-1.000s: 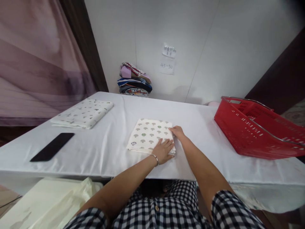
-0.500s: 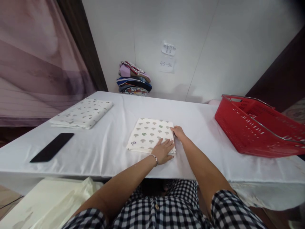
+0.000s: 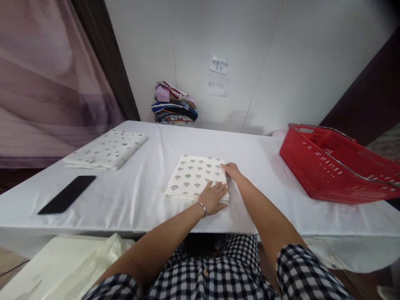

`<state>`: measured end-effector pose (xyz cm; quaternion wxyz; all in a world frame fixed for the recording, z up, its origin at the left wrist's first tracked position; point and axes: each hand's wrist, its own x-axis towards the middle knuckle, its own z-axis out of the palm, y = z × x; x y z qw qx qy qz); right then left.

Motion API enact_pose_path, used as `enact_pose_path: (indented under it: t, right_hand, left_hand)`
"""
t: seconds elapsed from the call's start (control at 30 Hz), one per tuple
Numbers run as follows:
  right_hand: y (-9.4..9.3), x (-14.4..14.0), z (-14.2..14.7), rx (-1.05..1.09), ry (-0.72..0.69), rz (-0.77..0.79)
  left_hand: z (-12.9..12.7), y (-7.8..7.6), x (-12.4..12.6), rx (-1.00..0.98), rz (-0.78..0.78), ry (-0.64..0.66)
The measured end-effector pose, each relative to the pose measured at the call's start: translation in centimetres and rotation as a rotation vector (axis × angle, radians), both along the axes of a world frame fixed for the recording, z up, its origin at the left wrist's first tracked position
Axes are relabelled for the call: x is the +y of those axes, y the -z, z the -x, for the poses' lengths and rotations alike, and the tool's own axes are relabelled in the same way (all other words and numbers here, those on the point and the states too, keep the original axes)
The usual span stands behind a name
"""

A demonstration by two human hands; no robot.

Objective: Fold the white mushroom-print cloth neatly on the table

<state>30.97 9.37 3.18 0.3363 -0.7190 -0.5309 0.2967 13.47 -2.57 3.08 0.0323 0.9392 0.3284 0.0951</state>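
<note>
A folded white cloth [image 3: 187, 171] printed with grey mushrooms and a few green motifs lies flat in the middle of the white-covered table [image 3: 250, 154]. My left hand [image 3: 213, 198], with a silver bracelet at its wrist, rests palm down on the cloth's near right corner, fingers spread. At the cloth's right edge, my right hand [image 3: 231, 171] grips the side with its fingertips on top; the underside of that grip is hidden.
To the left lie another folded printed cloth [image 3: 108, 149] and a flat black object [image 3: 67, 194]. A red plastic basket [image 3: 328, 175] with metal handles stands on the right. Folded fabrics [image 3: 175, 104] are piled against the wall, near paper labels [image 3: 216, 86].
Both hands keep nearly the same places on the mushroom-print cloth. The whole view has shifted slightly; nothing else has visibly moved.
</note>
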Motion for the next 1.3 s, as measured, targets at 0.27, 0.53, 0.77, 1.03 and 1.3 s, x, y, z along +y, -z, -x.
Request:
enact_pose_path:
  t: [0.27,0.53,0.77,1.03,1.3]
  right_hand:
    - [0.1,2.2,0.1,-0.121,0.039,-0.043]
    - [1.0,2.3,-0.5,-0.085,0.02,-0.061]
    - [1.1,3.1,-1.0,-0.119,0.012,-0.071]
    - [0.7,1.7,-2.0,-0.081,-0.015,-0.051]
    - [0.7,-2.6,-1.7,-0.05,-0.092,-0.069]
  left_hand:
    - [0.1,0.1,0.0,0.017,-0.025,-0.004]
    - [0.1,-0.3,-0.2,0.012,-0.008,0.009]
    - [0.2,0.0,0.0,0.002,-0.012,0.014]
    - [0.2,0.2,0.2,0.015,-0.037,0.015]
    - [0.1,-0.2,0.2,0.019,0.012,0.017]
